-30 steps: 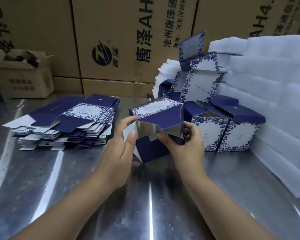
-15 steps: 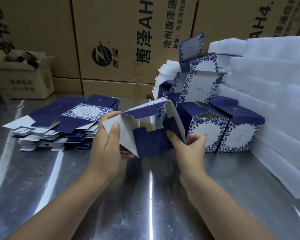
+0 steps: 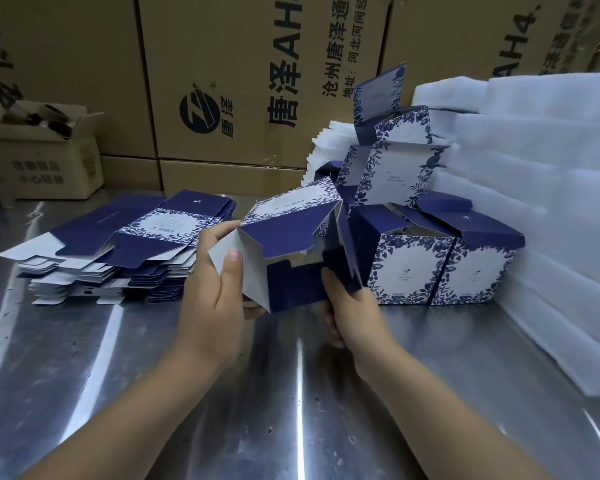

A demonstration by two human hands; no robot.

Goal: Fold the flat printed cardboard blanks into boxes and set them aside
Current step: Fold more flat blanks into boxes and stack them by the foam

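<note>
Fingers of the left hand (image 3: 210, 306) are hidden behind the box (image 3: 288, 237); those of the right hand (image 3: 352, 308) blur against its flap. Print on the finished boxes (image 3: 409, 268) is too small to read. Foam (image 3: 551, 220) at the right edge of the bench (image 3: 291, 410) runs out of frame.

**Dim, cool indoor light; wide-angle view with streaked glare on the metal table (image 3: 118, 375).**

The light source lies outside the frame. Its reflection draws long bright streaks down the table, strongest at centre and lower left, and the remaining steel reads dark grey. The white foam sheets (image 3: 534, 202) are the brightest area, with a bluish cast and little surface detail. The brown cartons (image 3: 222, 64) behind are evenly lit and their print is legible. Soft shadow lies under the stack of flat blanks (image 3: 118, 244). Motion blur smears the right edge of the half-folded box (image 3: 291, 244) by the right hand (image 3: 354, 313); the left hand (image 3: 212, 306) is sharper. Straight lines bow toward the frame edges, and the corners soften.
</note>
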